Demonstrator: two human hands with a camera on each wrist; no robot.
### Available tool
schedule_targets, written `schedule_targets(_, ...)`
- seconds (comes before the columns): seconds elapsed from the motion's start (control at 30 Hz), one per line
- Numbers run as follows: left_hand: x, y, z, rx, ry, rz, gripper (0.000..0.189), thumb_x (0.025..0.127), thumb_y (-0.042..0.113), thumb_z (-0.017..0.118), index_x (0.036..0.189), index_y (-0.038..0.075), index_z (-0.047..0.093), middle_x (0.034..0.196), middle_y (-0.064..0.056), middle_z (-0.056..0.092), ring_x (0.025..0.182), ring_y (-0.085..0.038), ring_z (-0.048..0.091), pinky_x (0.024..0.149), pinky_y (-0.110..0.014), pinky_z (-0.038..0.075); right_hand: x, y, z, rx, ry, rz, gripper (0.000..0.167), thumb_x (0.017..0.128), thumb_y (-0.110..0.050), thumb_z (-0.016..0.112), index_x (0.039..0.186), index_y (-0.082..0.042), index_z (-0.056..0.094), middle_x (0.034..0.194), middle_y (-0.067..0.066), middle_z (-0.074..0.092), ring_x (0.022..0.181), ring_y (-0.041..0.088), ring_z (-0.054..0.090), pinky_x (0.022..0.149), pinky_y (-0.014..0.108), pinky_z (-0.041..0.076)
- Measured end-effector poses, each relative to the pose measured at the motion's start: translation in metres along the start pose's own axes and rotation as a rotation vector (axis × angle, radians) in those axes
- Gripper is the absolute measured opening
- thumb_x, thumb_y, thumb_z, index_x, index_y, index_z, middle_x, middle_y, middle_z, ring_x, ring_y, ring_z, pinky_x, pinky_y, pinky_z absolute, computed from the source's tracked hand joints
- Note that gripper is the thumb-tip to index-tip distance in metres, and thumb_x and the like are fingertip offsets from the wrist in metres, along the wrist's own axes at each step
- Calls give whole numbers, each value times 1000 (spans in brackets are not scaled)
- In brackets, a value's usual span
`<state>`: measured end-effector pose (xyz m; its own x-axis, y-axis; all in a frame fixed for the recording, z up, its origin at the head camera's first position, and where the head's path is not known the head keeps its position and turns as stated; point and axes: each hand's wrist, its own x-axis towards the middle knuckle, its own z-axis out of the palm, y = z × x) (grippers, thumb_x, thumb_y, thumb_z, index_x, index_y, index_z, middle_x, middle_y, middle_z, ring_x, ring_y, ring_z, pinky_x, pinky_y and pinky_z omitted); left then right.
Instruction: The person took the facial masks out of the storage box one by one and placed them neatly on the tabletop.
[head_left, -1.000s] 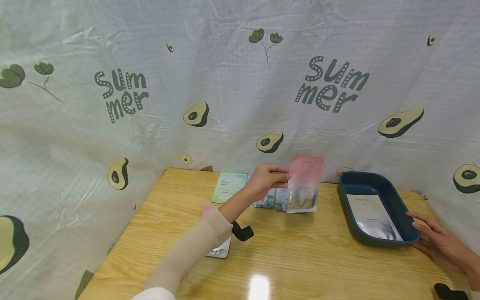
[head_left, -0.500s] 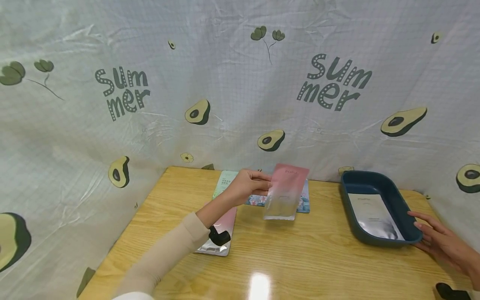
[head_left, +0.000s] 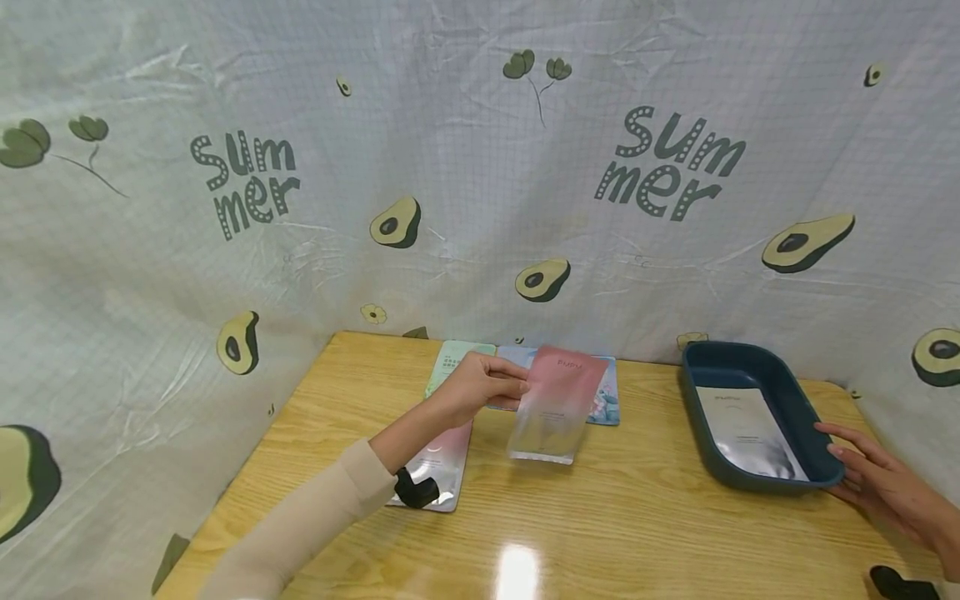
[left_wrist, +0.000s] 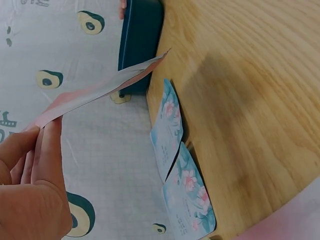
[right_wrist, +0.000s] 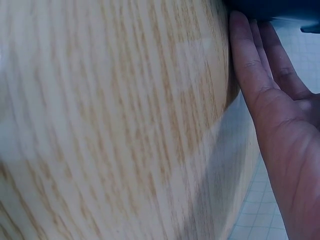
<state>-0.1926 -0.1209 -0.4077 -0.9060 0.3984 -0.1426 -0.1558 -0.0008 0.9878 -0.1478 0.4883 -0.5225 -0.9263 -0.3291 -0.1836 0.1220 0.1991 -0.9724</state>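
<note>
Table [head_left: 615, 533] spanning bottom; left hand [head_left: 480, 387] pinching pink pouch [head_left: 558, 408], centre; right hand [head_left: 888, 492], fingers straight, touching tray [head_left: 787, 412], lower right.

"What did we see?"

"We saw the left hand [head_left: 474, 390] pinch a pink packet [head_left: 558, 408], silvery towards its bottom, tilted above the table [head_left: 622, 517]."

"And the right hand [head_left: 885, 485]?"

"We saw it touch the near corner of a dark blue tray [head_left: 783, 392]; a pale silver packet [head_left: 750, 433] lay flat inside."
</note>
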Motion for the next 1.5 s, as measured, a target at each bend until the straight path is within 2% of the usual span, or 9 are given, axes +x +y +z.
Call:
schedule_targets(0.23, -13, -12, -5, -25, 0, 29, 27, 93, -4, 70, 118, -11, 70, 106, -13, 77, 84, -12, 73, 81, -34, 64, 3, 1, 1, 21, 18, 23, 46, 114, -22, 34, 155, -41, 30, 134, -23, 26, 105, -11, 58, 80, 22, 59)
schedule_targets(0.4, -22, -26, -7, -63, 12, 26, 28, 93, -4, 70, 120, -13, 69, 106, -11, 77, 83, -11, 73, 81, -33, 63, 3, 1, 0, 58, -1, -11, 47, 114, -19, 32, 155, -40, 30, 136, -22, 25, 107, -10, 59, 80, 22, 59)
schedule_targets(0.5, -27, -36, -8, -62, 14, 15, 29, 94, -2, 69, 121, -12, 68, 109, -12, 76, 86, -11, 73, 85, -35, 63, 3, 2, -1, 72, -14, -24, 48, 114, -18, 31, 157, -39, 28, 139, -24, 22, 108, -13, 56, 80, 21, 58)
schedule_targets(0.67, -35, -55, -12, -49, 27, -34, 30, 98, -1, 65, 125, -14, 65, 117, -16, 72, 92, -13, 73, 91, -40, 60, 3, 3, -2, 42, -13, -12, 50, 114, -19, 30, 160, -38, 22, 145, -26, 13, 107, -20, 50, 81, 19, 57)
schedule_targets(0.8, -36, -61, -20, -26, 84, -68, 31, 98, -1, 65, 126, -13, 64, 120, -18, 69, 92, -13, 72, 91, -41, 60, 3, 4, -3, 2, 3, 0, 51, 114, -20, 30, 161, -37, 19, 151, -25, 3, 104, -23, 47, 81, 18, 57)
schedule_targets(0.97, -38, -65, -31, 23, 137, -140, 30, 95, -6, 64, 123, -17, 64, 103, -17, 74, 81, -13, 72, 86, -41, 62, 1, 4, -3, 29, -1, -11, 51, 114, -18, 31, 160, -36, 22, 147, -24, 11, 106, -20, 50, 80, 19, 58)
schedule_targets(1.1, -39, -67, -38, 46, 117, -200, 26, 95, -9, 63, 119, -19, 64, 89, -13, 74, 73, -14, 72, 79, -38, 64, 1, 3, -3, 23, 5, -5, 50, 114, -18, 31, 159, -37, 22, 144, -24, 15, 107, -18, 52, 80, 19, 58)
schedule_targets(1.2, -38, -67, -42, 73, 98, -231, 22, 95, -8, 64, 115, -18, 67, 86, -11, 73, 71, -16, 72, 77, -38, 64, 1, 4, -2, 6, 22, 10, 49, 114, -19, 32, 158, -39, 24, 144, -24, 15, 105, -18, 52, 79, 18, 57)
schedule_targets(1.5, -35, -73, -49, 108, 99, -282, 21, 94, -11, 63, 114, -17, 68, 92, -18, 74, 72, -20, 74, 75, -38, 65, 2, 4, -1, 42, 4, -8, 49, 114, -17, 32, 158, -38, 27, 139, -22, 22, 107, -15, 55, 79, 20, 58)
